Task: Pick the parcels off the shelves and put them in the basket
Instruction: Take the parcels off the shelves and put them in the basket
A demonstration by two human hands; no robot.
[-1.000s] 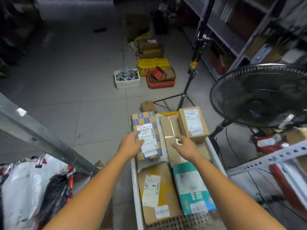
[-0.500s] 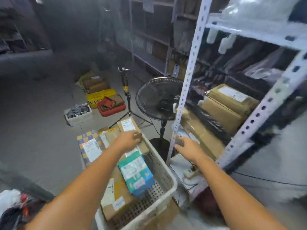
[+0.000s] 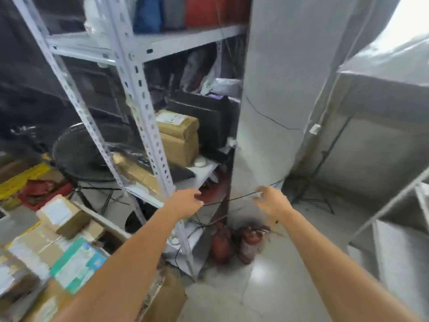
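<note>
Brown parcel [image 3: 178,138] well beyond hands [image 3: 185,203]

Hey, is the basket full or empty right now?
Well filled: cardboard boxes and a teal parcel are piled in the basket up to its white rim. Motion blur hides the exact count.

Blur is smearing the parcels [image 3: 76,263] and their labels unreadable; my left forearm [image 3: 130,263] is covering part of the basket [image 3: 104,220], the frame edge cropping it.
</note>
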